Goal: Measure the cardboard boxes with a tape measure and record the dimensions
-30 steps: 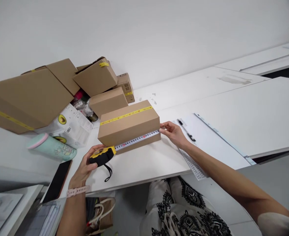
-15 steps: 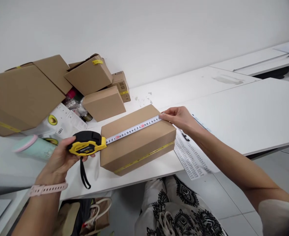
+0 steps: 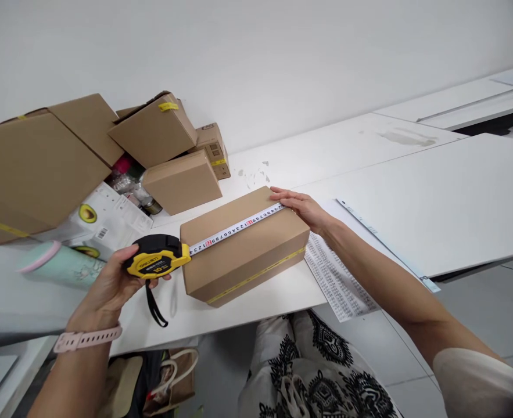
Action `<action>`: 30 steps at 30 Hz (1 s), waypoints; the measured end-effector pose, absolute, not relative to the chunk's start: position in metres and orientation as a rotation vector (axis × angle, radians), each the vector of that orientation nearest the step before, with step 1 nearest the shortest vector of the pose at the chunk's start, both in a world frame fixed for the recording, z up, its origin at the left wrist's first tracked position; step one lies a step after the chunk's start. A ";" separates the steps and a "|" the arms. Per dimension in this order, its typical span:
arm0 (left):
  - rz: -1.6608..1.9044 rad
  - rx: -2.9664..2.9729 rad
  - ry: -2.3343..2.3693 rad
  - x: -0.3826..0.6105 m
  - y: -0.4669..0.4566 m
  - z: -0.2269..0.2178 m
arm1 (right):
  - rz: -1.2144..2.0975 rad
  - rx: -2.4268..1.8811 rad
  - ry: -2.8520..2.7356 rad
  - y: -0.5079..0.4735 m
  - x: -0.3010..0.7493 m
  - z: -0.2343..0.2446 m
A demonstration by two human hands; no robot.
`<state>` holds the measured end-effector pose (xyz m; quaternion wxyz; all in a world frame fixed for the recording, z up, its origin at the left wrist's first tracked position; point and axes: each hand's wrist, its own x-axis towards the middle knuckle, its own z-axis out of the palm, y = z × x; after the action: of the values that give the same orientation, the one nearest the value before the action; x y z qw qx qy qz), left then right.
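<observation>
A brown cardboard box (image 3: 247, 255) with a yellow tape stripe lies near the front edge of the white table (image 3: 247, 302). My left hand (image 3: 108, 287) grips a yellow and black tape measure case (image 3: 155, 261) at the box's left end. The white tape blade (image 3: 239, 226) runs across the box's top. My right hand (image 3: 300, 208) pinches the blade's tip down at the box's far right corner.
Several brown cardboard boxes (image 3: 38, 168) pile up at the back left, with a white avocado-print package (image 3: 103, 217) and a mint bottle (image 3: 60, 264) below them. A printed sheet (image 3: 338, 278) lies right of the box. A bag (image 3: 173, 377) stands under the table.
The box has been turned so its yellow stripe faces front. The tape, first along the box's front side, now lies across its top, with both hands raised.
</observation>
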<state>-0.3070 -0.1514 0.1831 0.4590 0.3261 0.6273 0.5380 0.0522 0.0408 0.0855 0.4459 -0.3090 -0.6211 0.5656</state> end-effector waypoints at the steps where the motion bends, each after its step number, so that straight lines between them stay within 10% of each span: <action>1: 1.313 0.774 1.561 -0.306 -0.151 0.184 | 1.402 -0.750 -1.551 0.041 0.052 0.087; 30: 1.412 0.722 1.629 -0.382 -0.213 0.165 | 1.327 -0.835 -1.631 0.026 0.044 0.095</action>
<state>-0.3822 -0.2128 0.1650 0.4207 0.2881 0.6499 0.5635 0.0438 0.0264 0.0948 0.4255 -0.3340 -0.6523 0.5309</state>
